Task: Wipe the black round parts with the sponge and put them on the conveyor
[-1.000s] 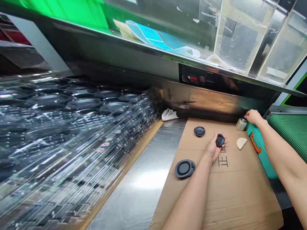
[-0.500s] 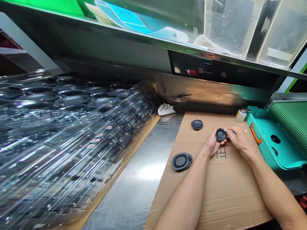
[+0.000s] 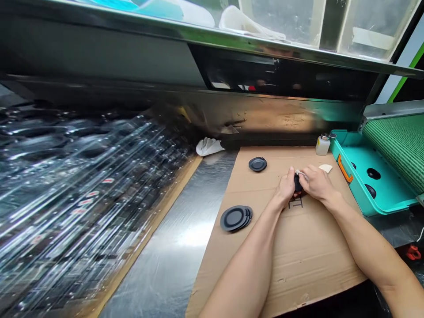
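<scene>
I can barely see the small dark round disc [image 3: 298, 183], because it sits clamped between the two hands just above the printed mark on the cardboard sheet [image 3: 281, 269]. The left hand [image 3: 285, 187] has its fingers closed narrowly around the disc and hides most of it. The right hand [image 3: 316, 183] comes in from the other side, its fingers pinched narrowly on a small white piece [image 3: 300, 173]. That piece reaches the disc's upper edge, but from here I cannot tell whether it touches or what it is.

Just past the right fingertips lies a pale wedge-shaped pad [image 3: 326, 168], with a small bottle [image 3: 322, 145] beyond it. A single dark disc [image 3: 257, 164] sits ahead of the left fingers, and a stack of dark discs [image 3: 234, 218] lies further out to their left.

My worry is grip: the disc is small, and pressure from the white piece could push it out of the left fingers. It could then roll across the cardboard onto the steel sheet [image 3: 172, 251]. A careless sweep of the right wrist could also knock the bottle over, spilling whatever it holds onto the discs.
</scene>
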`<state>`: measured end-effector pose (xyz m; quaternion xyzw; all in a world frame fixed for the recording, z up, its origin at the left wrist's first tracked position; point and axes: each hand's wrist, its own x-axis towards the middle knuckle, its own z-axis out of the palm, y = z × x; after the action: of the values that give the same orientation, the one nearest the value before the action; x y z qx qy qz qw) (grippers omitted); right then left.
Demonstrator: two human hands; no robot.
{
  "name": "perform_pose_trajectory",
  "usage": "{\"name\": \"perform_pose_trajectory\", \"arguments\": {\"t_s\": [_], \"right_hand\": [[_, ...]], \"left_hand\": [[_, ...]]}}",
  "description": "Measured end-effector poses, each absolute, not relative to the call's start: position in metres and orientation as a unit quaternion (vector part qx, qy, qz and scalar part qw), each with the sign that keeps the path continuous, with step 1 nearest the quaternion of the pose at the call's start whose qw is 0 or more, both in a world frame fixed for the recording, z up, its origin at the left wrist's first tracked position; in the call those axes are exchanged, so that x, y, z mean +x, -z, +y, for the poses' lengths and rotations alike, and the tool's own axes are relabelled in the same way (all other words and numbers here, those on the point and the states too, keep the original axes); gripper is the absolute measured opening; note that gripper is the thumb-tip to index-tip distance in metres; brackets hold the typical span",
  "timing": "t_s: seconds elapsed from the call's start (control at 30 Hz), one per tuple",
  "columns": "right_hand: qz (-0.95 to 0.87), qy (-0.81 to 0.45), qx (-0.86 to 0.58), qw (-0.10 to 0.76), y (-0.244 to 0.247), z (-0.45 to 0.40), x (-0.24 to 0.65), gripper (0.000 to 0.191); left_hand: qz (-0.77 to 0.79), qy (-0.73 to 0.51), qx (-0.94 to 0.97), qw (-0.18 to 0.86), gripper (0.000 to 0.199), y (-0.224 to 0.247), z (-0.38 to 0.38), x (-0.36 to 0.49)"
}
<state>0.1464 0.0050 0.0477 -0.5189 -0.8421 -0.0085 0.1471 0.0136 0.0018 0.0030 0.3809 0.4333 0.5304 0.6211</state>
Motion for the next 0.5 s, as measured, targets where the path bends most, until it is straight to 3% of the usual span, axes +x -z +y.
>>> {"name": "perform_pose_trajectory", "arguments": {"t_s": [0.13,0.5], "right_hand": [[-0.842,0.008,-0.528,0.112,-0.0528,0.0029,0.1506,0.027],[-0.848,-0.02,-0.51,0.144,-0.048,0.0091,0.1512,0.024]], "left_hand": [[0.472,-0.509,0.42,0.584,0.065,0.0005,0.0027,0.0148],[0.458,-0.535,0.393,0.591,0.063,0.0057,0.0046,0.02]]}}
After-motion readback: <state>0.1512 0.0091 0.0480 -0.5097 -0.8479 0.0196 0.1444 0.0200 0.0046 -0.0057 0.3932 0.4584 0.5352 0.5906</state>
